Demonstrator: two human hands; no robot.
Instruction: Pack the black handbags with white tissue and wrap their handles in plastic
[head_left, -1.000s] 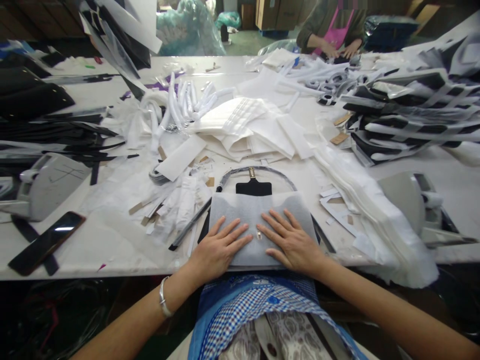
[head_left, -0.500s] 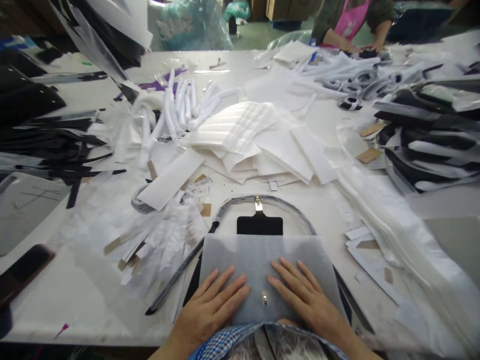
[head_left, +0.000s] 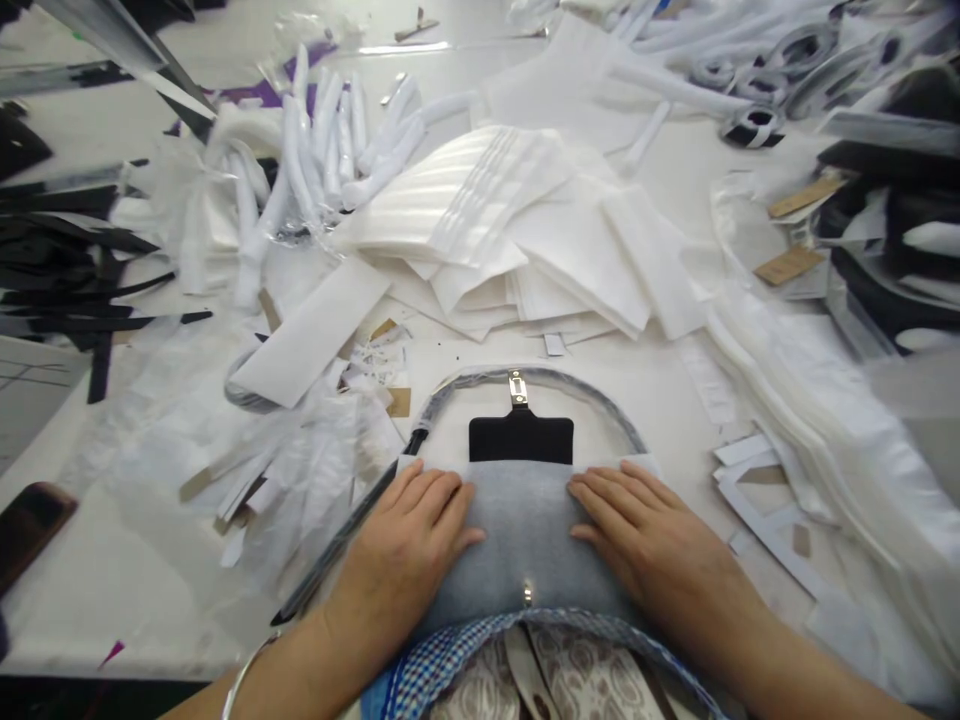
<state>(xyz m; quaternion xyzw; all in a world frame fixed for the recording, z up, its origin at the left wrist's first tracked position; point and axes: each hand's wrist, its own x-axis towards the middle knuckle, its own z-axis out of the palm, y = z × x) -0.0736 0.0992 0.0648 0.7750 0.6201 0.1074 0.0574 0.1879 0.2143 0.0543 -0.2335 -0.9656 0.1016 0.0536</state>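
In front of my body lies a black handbag, its front covered by a thin translucent sheet (head_left: 521,530). My left hand (head_left: 416,540) rests on the left side of this sheet, fingers laid out at its far edge. On the right side my right hand (head_left: 637,530) lies the same way, palm down. Both hands are open and grip nothing. Between them, a small metal clasp (head_left: 528,593) shows through the sheet. Beyond the far edge a black tab (head_left: 520,440) with a gold metal fitting (head_left: 517,388) sticks out. The plastic-wrapped handle (head_left: 600,398) arches around it.
White foam sheets (head_left: 450,210) are piled ahead, with wrapped white rolls (head_left: 330,140) behind at left. Paper and plastic scraps (head_left: 315,480) lie to the left. At right are long plastic sleeves (head_left: 840,430) and black wrapped pieces (head_left: 900,240). A dark phone-like object (head_left: 34,525) sits far left.
Both hands have slid forward over the sheet, from its middle to its far edge. The camera view has tipped downward, and the co-worker across the table is out of sight.
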